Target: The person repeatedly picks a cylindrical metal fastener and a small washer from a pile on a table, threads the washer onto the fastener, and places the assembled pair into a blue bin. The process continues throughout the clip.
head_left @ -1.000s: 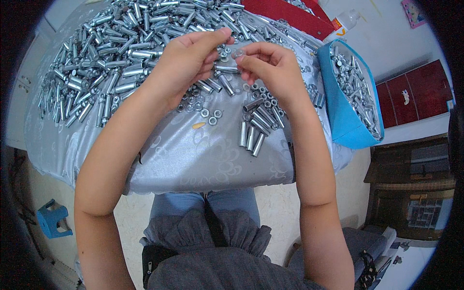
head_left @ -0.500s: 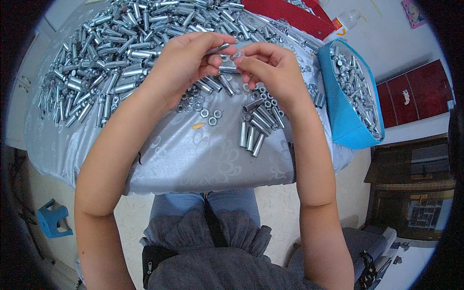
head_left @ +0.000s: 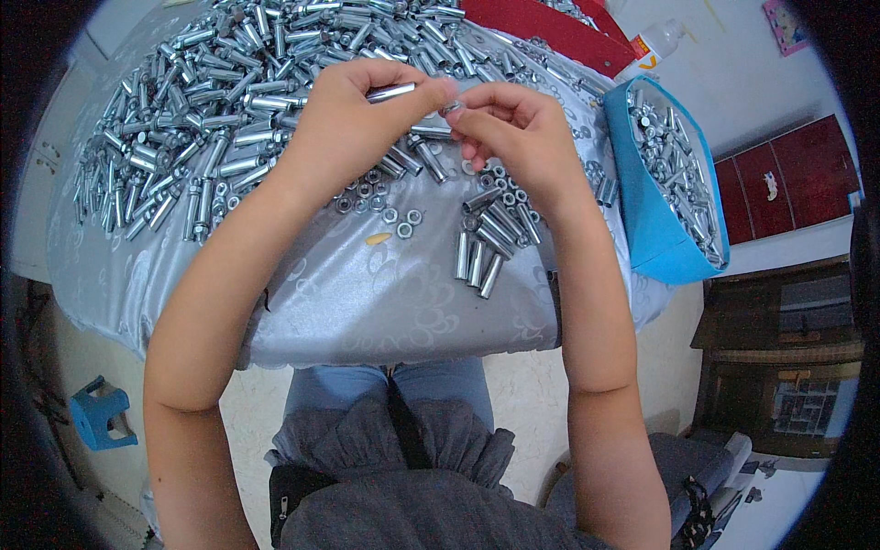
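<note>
Well, over the bench point(head_left: 367, 316) there, the left hand point(head_left: 348, 119) grips a shiny metal sleeve point(head_left: 391, 92); just to its right, the right hand point(head_left: 530, 128) pinches a small metal piece point(head_left: 451, 107). Loose nuts point(head_left: 404, 231) lie nearer.

Left hand point(head_left: 353, 119) covers part of the metal sleeve point(head_left: 392, 92) it holds; its lower fingers are out of sight behind the palm. Thumb tip is blurred. Small metal part point(head_left: 452, 108) at the right hand point(head_left: 515, 128) is mostly covered by fingertips, can't tell nut from washer. Can't tell if it touches the sleeve. Left wrist hides some of the loose nuts point(head_left: 398, 220). Bolt pile point(head_left: 211, 101) and red box point(head_left: 541, 27) run off the top edge. Blue bin point(head_left: 666, 229): bottom layers buried. Yellow bit point(head_left: 378, 239) too small to identify. Both arms cut by the lower edge.
</note>
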Available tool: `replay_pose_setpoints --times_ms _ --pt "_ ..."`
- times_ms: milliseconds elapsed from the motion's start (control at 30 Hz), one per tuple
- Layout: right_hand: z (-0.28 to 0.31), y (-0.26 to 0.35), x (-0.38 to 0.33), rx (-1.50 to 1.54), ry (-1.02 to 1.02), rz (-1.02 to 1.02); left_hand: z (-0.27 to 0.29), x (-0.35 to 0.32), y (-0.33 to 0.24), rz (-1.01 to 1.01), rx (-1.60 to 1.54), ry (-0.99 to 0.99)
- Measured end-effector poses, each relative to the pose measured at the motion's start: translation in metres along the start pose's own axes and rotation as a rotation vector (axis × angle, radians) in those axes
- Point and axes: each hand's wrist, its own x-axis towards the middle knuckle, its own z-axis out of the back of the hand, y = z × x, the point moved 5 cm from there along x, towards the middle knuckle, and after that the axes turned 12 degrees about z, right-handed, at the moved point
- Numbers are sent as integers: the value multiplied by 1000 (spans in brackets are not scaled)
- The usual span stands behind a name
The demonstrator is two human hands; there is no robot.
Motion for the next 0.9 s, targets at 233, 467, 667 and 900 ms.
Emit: replay_pose_setpoints --times_ms 233,467,667,900 --pt "-2 -1 0 -25 3 52 -1 -3 0 -38 54 -36" --pt "-5 2 -1 38 -24 49 1 1 9 157 -58 -13" --pt "-6 4 0 101 -20 40 0 2 13 183 -122 -6" --pt "-4 3 0 95 -20 47 -3 -2 7 217 -179 22"
